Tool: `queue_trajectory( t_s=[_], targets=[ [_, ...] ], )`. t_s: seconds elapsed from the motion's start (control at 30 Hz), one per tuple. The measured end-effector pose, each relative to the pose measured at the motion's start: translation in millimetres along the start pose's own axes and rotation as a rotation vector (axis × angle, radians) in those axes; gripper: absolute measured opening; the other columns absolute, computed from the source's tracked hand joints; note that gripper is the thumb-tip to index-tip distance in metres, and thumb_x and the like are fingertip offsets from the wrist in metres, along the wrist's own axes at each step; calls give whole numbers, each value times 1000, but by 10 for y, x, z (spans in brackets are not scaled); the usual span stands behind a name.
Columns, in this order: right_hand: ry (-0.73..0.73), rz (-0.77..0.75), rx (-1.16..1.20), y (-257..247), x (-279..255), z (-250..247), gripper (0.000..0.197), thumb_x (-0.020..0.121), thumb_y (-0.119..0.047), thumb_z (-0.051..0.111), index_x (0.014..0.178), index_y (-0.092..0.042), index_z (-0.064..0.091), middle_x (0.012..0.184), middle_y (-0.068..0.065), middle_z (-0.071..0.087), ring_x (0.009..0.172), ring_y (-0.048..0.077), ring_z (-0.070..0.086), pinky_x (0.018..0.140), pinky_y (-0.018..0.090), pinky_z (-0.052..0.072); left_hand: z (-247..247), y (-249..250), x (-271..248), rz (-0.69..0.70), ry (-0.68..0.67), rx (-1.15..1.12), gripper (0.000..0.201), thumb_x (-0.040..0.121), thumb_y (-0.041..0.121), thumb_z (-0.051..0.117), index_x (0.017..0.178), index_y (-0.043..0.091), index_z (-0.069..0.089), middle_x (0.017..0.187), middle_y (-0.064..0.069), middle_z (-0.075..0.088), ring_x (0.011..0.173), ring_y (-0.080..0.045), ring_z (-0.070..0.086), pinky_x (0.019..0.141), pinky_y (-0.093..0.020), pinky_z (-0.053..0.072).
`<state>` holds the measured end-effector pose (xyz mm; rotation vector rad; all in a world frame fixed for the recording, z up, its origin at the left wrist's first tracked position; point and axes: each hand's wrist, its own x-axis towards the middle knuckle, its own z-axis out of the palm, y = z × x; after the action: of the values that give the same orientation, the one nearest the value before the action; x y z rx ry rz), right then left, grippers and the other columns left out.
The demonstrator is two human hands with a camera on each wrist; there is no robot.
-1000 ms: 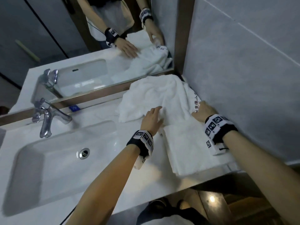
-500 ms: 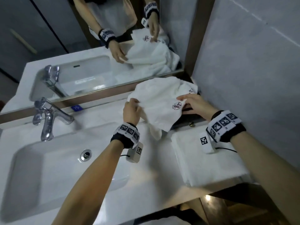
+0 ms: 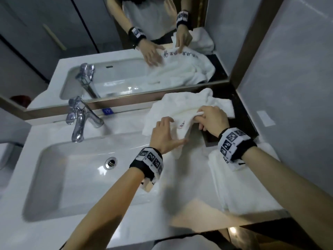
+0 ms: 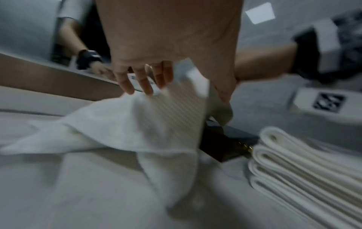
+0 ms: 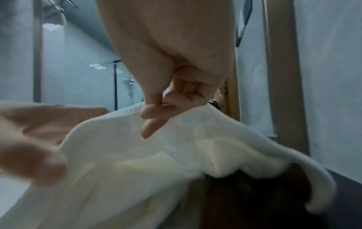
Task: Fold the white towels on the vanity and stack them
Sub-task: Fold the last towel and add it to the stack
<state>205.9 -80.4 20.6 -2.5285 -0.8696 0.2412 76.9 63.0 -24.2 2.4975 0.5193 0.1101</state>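
Note:
A crumpled white towel (image 3: 182, 105) with a red logo lies at the back right of the vanity (image 3: 180, 204), partly lifted. My right hand (image 3: 201, 118) pinches its upper edge between thumb and forefinger (image 5: 154, 108). My left hand (image 3: 173, 129) lies just to the left with straight, spread fingers (image 4: 145, 83) touching the cloth (image 4: 117, 124), which hangs down under the palm. A stack of folded white towels (image 3: 239, 192) sits at the front right, under my right forearm; its rolled edges (image 4: 303, 170) show in the left wrist view.
A black box (image 3: 210, 139) stands between the crumpled towel and the stack. The sink basin (image 3: 72, 177) and chrome faucet (image 3: 79, 123) fill the left. A mirror (image 3: 126, 51) runs along the back, and a grey wall (image 3: 297, 87) closes the right.
My left hand has gone from gripping the towel to straight fingers laid on it. The right hand now pinches the edge closer to the left hand, and the towel has bunched up.

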Motion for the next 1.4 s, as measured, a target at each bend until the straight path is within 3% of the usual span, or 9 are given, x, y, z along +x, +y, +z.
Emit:
queue_trajectory(
  t_s=[0.1,0.23,0.4,0.5,0.6,0.73,1.0,1.13,1.4],
  targets=[
    [22,-58,-46,-117,-4,-26,23,87,-36,53,83,-16,64,55,1,67,65,21,64,69,35,52,212,204,-45,42,-16,128,79,72,47,69,130,7,35,129,-9,44,113,-29,44,89,-38,38],
    [109,-87,-174,91,-16,-54,20,88,-30,55,100,-17,63,88,12,70,88,34,62,69,36,43,132,166,37,-94,108,-77,32,88,9,46,120,4,47,111,-17,61,98,-35,57,74,-34,40],
    [91,49,-236,595,9,-92,34,81,-23,68,112,-12,62,112,15,51,106,34,44,81,44,44,-142,22,63,-185,19,-554,29,93,5,38,107,11,63,103,5,61,94,-15,54,80,-21,41],
    [113,103,-262,709,93,-115,29,80,-31,68,103,-12,66,118,12,47,112,33,40,97,46,37,-247,18,39,-226,11,-747,39,90,7,39,70,29,64,68,15,66,66,-6,60,56,-12,46],
    [144,90,-47,810,236,-256,29,85,-29,65,104,-8,66,134,13,47,125,34,39,106,45,30,-416,13,81,-282,82,-771,30,93,12,41,74,23,60,69,6,63,62,-10,59,52,-17,47],
    [243,160,382,832,394,-623,25,89,-24,61,103,-5,65,105,17,67,96,28,60,72,25,38,-653,-79,185,-310,122,-654,19,95,9,42,85,13,58,73,-1,55,65,-15,52,57,-24,43],
    [645,262,560,904,423,-1205,34,73,-50,64,82,-17,66,75,-1,59,66,8,50,57,20,42,-801,-92,143,-409,-52,-914,23,89,14,61,110,4,65,96,-12,70,80,-24,66,70,-34,56],
    [443,271,474,970,433,-1231,34,74,-49,67,88,-18,69,83,3,66,76,16,57,66,27,43,-576,-194,35,-526,-198,-856,25,89,20,62,105,1,65,92,-9,73,84,-24,68,71,-30,58],
    [-45,-31,223,662,569,-782,28,93,-19,55,109,3,61,113,23,63,109,34,58,89,35,41,-204,-603,8,-631,35,-409,19,90,18,55,98,2,61,97,-15,62,96,-27,58,88,-36,46]
  ],
)
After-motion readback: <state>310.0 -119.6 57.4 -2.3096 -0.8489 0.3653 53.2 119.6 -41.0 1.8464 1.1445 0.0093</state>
